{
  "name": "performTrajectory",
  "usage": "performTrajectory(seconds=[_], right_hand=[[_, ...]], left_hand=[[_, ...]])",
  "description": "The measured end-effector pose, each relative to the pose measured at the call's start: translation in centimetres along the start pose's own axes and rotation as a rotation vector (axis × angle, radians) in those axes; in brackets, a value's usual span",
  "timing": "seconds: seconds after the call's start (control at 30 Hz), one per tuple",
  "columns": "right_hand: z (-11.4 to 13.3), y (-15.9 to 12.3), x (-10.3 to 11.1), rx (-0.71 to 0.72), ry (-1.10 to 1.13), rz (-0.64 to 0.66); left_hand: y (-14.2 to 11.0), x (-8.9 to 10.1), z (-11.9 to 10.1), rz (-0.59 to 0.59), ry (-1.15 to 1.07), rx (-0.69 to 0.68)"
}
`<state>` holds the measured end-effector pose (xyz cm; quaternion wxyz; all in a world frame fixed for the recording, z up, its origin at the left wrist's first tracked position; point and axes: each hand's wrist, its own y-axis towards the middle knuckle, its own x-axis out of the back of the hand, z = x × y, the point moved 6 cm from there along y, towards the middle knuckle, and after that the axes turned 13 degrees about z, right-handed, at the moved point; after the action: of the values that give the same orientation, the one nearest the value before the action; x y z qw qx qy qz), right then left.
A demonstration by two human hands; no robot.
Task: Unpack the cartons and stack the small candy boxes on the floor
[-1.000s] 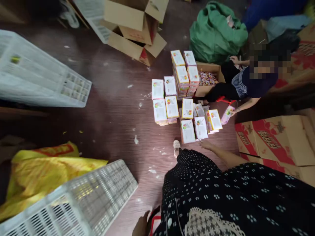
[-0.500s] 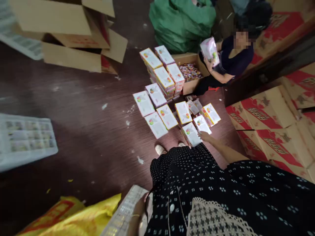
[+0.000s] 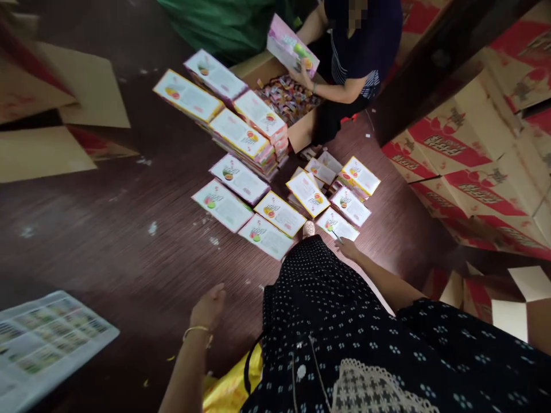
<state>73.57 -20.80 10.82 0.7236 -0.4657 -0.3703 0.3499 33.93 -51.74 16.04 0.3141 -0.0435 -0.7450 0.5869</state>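
My right hand (image 3: 346,249) is closed around a thin pen-like stick (image 3: 336,234), whose tip is over a white printed box (image 3: 344,225). Whether the tip touches the box, I cannot tell. My left hand (image 3: 209,307), with a bracelet at the wrist, hangs above the floor with its fingers curled and nothing visible in them. Flat boxes with fruit pictures lie ahead of my feet, including a green-edged box (image 3: 266,236) and a yellow-edged box (image 3: 280,213). Behind them rises a stack of similar boxes (image 3: 239,133).
Across from me, a seated person (image 3: 365,51) holds a pink box (image 3: 293,46) beside a carton (image 3: 301,137) of small packets. Stacked red-and-tan cartons (image 3: 469,155) line the right. A white tray (image 3: 64,344) stands at lower left, open cartons (image 3: 94,86) at upper left.
My view has turned and come nearer the boxes. My left hand has moved forward from beside a pale gridded tray, which is out of sight now. The seated person's box has tilted.
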Motion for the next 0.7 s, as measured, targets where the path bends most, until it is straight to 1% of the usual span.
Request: performTrajectory(seconds=[0.1, 0.13, 0.17, 0.23, 0.3, 0.37, 0.43, 0.47, 0.53, 0.57, 0.6, 0.63, 0.67, 0.7], right_hand=[[2.6, 3.0, -1.2, -0.004, 0.101, 0.001], [3.5, 3.8, -1.6, -0.004, 0.134, -0.001], [4.4, 4.4, -1.9, -0.003, 0.166, 0.000], [6.1, 5.1, -2.7, 0.010, 0.234, 0.028], [8.0, 5.3, -3.5, 0.044, 0.302, 0.082], [10.4, 5.2, -4.7, 0.144, 0.384, 0.171], [13.3, 5.2, -6.2, 0.281, 0.470, 0.289], [14.8, 5.3, -7.1, 0.334, 0.508, 0.366], [17.1, 5.9, -9.3, 0.370, 0.548, 0.518], [18.0, 6.3, -10.2, 0.360, 0.544, 0.556], [18.6, 6.9, -10.8, 0.366, 0.536, 0.558], [18.9, 7.4, -10.9, 0.385, 0.526, 0.513], [18.8, 7.9, -10.7, 0.407, 0.512, 0.417], [18.1, 8.4, -10.2, 0.411, 0.494, 0.283]], left_hand=[[1.5, -1.0, -6.1, 0.192, 0.000, -0.077], [1.9, -1.4, -8.0, 0.237, 0.012, -0.104], [2.3, -1.6, -9.8, 0.257, 0.026, -0.130], [3.4, -1.6, -13.2, 0.251, 0.000, -0.195], [4.8, -1.1, -16.5, 0.224, -0.066, -0.261], [6.3, -0.3, -19.9, 0.197, -0.161, -0.335], [7.7, 0.6, -23.1, 0.191, -0.352, -0.403], [8.3, 1.0, -24.4, 0.202, -0.497, -0.433], [9.6, 1.6, -26.4, 0.257, -0.796, -0.459], [10.3, 1.8, -26.8, 0.294, -0.895, -0.448], [11.1, 2.1, -26.7, 0.316, -0.950, -0.426], [11.9, 2.7, -26.1, 0.305, -0.952, -0.397], [13.0, 3.5, -25.0, 0.253, -0.902, -0.371], [14.1, 4.8, -23.7, 0.164, -0.805, -0.361]])
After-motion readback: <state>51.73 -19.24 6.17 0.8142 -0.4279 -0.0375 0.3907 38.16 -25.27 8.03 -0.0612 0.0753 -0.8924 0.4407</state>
